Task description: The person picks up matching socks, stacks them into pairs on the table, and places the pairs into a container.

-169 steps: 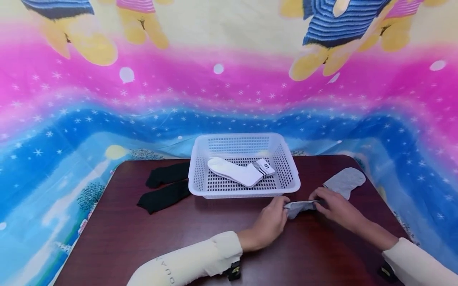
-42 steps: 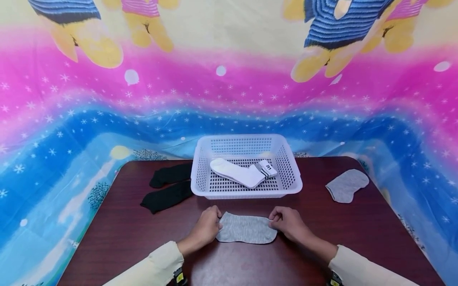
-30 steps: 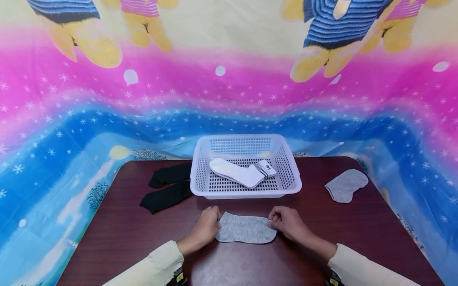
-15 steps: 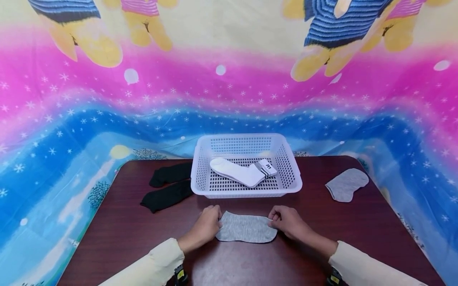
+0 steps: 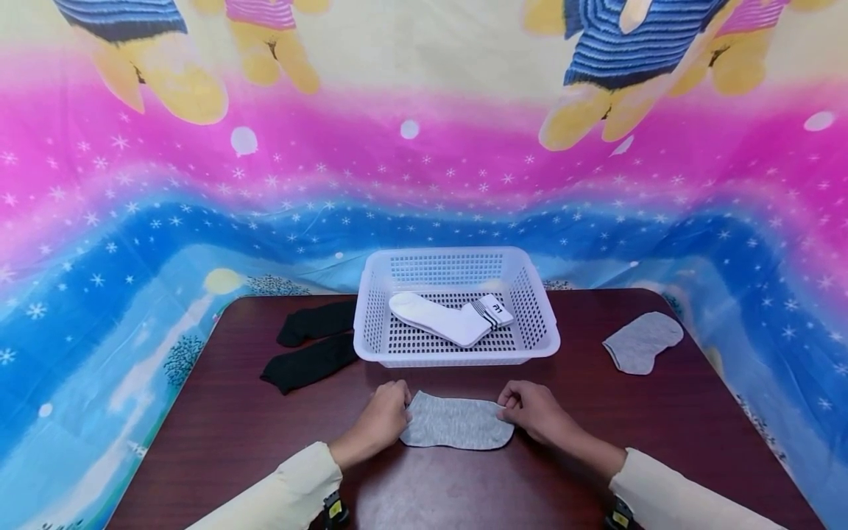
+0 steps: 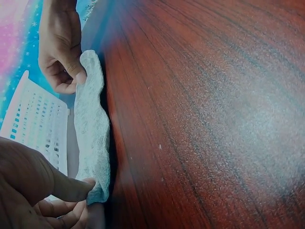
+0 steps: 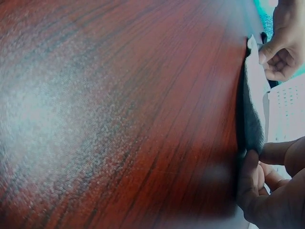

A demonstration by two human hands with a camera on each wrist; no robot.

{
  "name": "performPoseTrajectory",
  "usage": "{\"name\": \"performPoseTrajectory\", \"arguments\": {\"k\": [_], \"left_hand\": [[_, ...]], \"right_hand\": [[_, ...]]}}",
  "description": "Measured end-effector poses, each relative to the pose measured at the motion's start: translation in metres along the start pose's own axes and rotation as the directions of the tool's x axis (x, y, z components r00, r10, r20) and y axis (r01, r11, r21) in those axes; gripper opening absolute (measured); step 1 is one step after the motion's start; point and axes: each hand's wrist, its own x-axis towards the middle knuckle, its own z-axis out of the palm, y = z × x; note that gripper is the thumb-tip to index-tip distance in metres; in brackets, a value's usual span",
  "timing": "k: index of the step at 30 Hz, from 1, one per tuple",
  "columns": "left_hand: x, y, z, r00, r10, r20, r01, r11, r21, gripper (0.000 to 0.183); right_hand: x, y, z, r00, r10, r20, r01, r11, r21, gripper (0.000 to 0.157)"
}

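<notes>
A grey ankle sock (image 5: pixel 457 423) lies stretched flat in front of the basket in the head view. My left hand (image 5: pixel 379 419) pinches its cuff end on the left. At the other end, my right hand (image 5: pixel 538 414) pinches the upper corner of the toe between thumb and fingers. In the left wrist view the left thumb presses on the edge of the sock (image 6: pixel 93 129), with the fingers under it. The right wrist view shows the right thumb and fingers closed on the sock's near end (image 7: pixel 255 105). Another grey sock (image 5: pixel 642 343) rests alone at the far right.
A white perforated basket (image 5: pixel 457 361) stands at the middle back, holding white socks (image 5: pixel 437 318) with black stripes. Left of it lie two black socks (image 5: pixel 311 362), their right ends against the basket. The dark red table (image 5: pixel 252 456) is backed by a patterned cloth (image 5: pixel 424 169).
From the earliest frame, both hands have moved left with the grey sock and laid it out flat before the basket. Over the last second or so, hands and sock have stayed put.
</notes>
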Motion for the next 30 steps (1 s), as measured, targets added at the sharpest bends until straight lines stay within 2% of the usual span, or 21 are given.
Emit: {"name": "performPoseTrajectory", "arguments": {"k": [5,9,12,14,16,18,20,22,24,27,30], "left_hand": [[0.001,-0.001,0.001,0.999,-0.037,0.031,0.037,0.999,-0.017,0.017],[0.002,-0.001,0.0,0.997,-0.058,0.042,0.059,0.997,-0.041,0.013],[0.002,-0.001,-0.001,0.997,-0.067,0.043,0.069,0.996,-0.057,0.011],[0.002,0.0,-0.002,0.997,-0.067,0.033,0.069,0.996,-0.063,0.009],[0.002,0.002,-0.003,0.997,-0.073,0.025,0.075,0.994,-0.078,0.009],[0.001,0.007,-0.006,0.997,-0.08,0.02,0.081,0.991,-0.107,0.011],[0.0,0.013,-0.008,0.996,-0.088,0.009,0.089,0.985,-0.146,0.012],[0.0,0.021,-0.01,0.996,-0.093,-0.014,0.089,0.979,-0.181,0.012],[-0.001,0.028,-0.01,0.995,-0.094,-0.047,0.082,0.974,-0.21,0.012],[-0.003,0.038,-0.007,0.991,-0.097,-0.089,0.073,0.968,-0.242,0.012],[-0.004,0.045,-0.004,0.991,-0.094,-0.098,0.064,0.961,-0.27,0.011]], "right_hand": [[-0.001,-0.001,0.0,1.0,-0.002,-0.013,0.001,1.0,-0.005,0.016],[-0.003,-0.005,0.003,0.997,-0.024,-0.075,0.019,0.998,-0.065,0.021],[-0.003,-0.012,0.007,0.988,-0.092,-0.127,0.076,0.989,-0.125,0.022],[-0.003,-0.02,0.011,0.979,-0.157,-0.13,0.139,0.981,-0.134,0.02],[-0.003,-0.029,0.015,0.972,-0.208,-0.105,0.199,0.976,-0.091,0.018],[-0.003,-0.039,0.019,0.972,-0.226,-0.061,0.225,0.974,-0.014,0.013],[-0.002,-0.051,0.024,0.979,-0.204,-0.012,0.204,0.973,0.105,0.012],[-0.001,-0.061,0.029,0.987,-0.154,0.037,0.14,0.959,0.247,0.014],[0.001,-0.07,0.033,0.993,-0.088,0.084,0.047,0.915,0.4,0.021],[0.005,-0.08,0.039,0.988,0.025,0.154,-0.113,0.795,0.596,0.031],[0.007,-0.083,0.044,0.972,0.105,0.208,-0.223,0.676,0.702,0.033]]}}
